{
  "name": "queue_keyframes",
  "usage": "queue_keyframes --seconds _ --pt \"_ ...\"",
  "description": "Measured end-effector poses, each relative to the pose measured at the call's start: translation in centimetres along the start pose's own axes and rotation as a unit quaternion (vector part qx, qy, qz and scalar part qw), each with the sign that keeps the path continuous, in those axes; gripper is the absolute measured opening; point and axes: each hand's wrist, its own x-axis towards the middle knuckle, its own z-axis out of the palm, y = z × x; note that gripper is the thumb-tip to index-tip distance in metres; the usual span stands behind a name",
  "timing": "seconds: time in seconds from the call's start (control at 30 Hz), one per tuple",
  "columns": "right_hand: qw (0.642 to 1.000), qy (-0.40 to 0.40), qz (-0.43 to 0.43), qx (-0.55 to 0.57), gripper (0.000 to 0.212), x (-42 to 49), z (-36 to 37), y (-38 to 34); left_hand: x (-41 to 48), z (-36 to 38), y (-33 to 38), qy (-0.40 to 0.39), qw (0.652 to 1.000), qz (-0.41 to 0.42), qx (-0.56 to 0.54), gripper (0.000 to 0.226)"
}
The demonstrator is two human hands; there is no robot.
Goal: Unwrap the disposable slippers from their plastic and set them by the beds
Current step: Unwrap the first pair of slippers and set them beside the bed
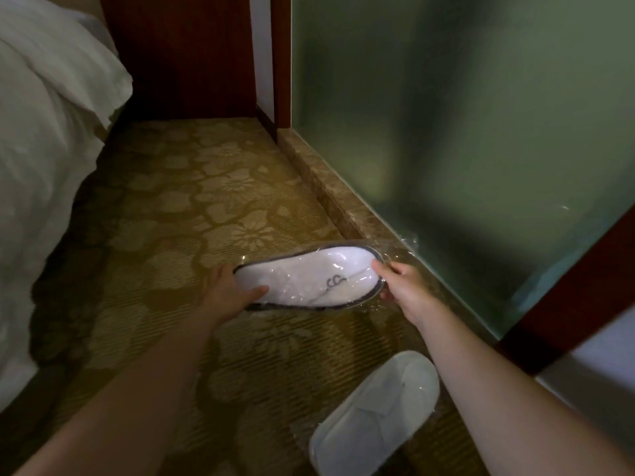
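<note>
Slippers [309, 281] still in clear plastic [400, 250], gripped at both ends by left hand [228, 292] and right hand [403, 286] above carpet [206, 187] right of bed [44, 149]; near right, second pack [374, 412] also apparently wrapped, so unwrapping hardly begun.

Hands [233, 290] grip wrapped slippers [309, 278]

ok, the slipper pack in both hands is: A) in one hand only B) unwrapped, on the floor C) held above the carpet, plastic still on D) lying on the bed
C: left hand and right hand grip opposite ends of the slipper pack, glossy plastic still around it, above the carpet.
</note>
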Motion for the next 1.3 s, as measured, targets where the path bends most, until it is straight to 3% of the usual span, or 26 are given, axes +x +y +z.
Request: queue_keyframes --seconds 0.07,0.2,0.3,0.43,0.57,0.63,0.73,0.87,0.97,1.03,1.13,1.23,1.3 --pt "0.999 0.018 0.019 0.048 0.018 0.0 -0.2 0.0 -0.1 0.2 0.5 0.022 0.998 -0.018 -0.059 0.094" --pt "0.986 0.041 0.058 0.149 0.019 0.0 0.1 -0.4 0.3 0.6 0.9 -0.044 0.966 -0.031 -0.254 0.075" --pt "0.976 0.011 0.087 0.201 0.017 -0.4 0.6 -0.8 -0.1 0.3 1.4 -0.083 0.914 -0.129 -0.376 0.083" --pt "0.967 -0.029 0.098 0.231 0.008 -0.8 1.5 -1.2 -0.2 0.2 2.5 -0.11 0.837 -0.088 -0.528 0.059" --pt "0.967 -0.046 0.102 0.23 0.007 -0.7 1.7 -1.0 0.0 0.2 4.2 -0.011 0.765 -0.098 -0.636 0.038" --pt "0.971 -0.057 0.101 0.21 0.008 -0.6 1.7 -0.9 0.3 0.2 4.4 0.032 0.741 -0.128 -0.658 0.044" --pt "0.977 -0.062 0.091 0.182 0.006 -0.6 1.9 -0.9 0.8 0.2 3.8 0.048 0.734 -0.152 -0.66 0.045" --pt "0.979 0.002 0.08 0.187 0.017 -0.3 1.7 -0.9 0.9 -0.5 2.9 0.098 0.719 -0.151 -0.671 0.034" --pt "0.976 0.033 0.09 0.195 0.024 -0.1 0.9 -0.5 0.8 -0.9 1.5 0.097 0.728 -0.148 -0.662 0.027" --pt "0.975 0.035 0.097 0.195 0.025 -0.1 0.4 -0.1 0.8 -1.2 0.9 0.077 0.73 -0.151 -0.662 0.028" --pt "0.974 0.026 0.103 0.202 0.022 0.0 0.1 0.2 0.9 -1.2 0.7 0.016 0.745 -0.14 -0.652 0.056" --pt "0.974 0.011 0.111 0.198 0.015 -0.1 0.5 0.2 0.6 -0.7 1.6 -0.052 0.769 -0.124 -0.625 0.049" --pt "0.974 0.003 0.114 0.197 0.01 -0.2 0.9 0.1 0.5 -0.5 2.2 -0.055 0.774 -0.138 -0.615 0.043"
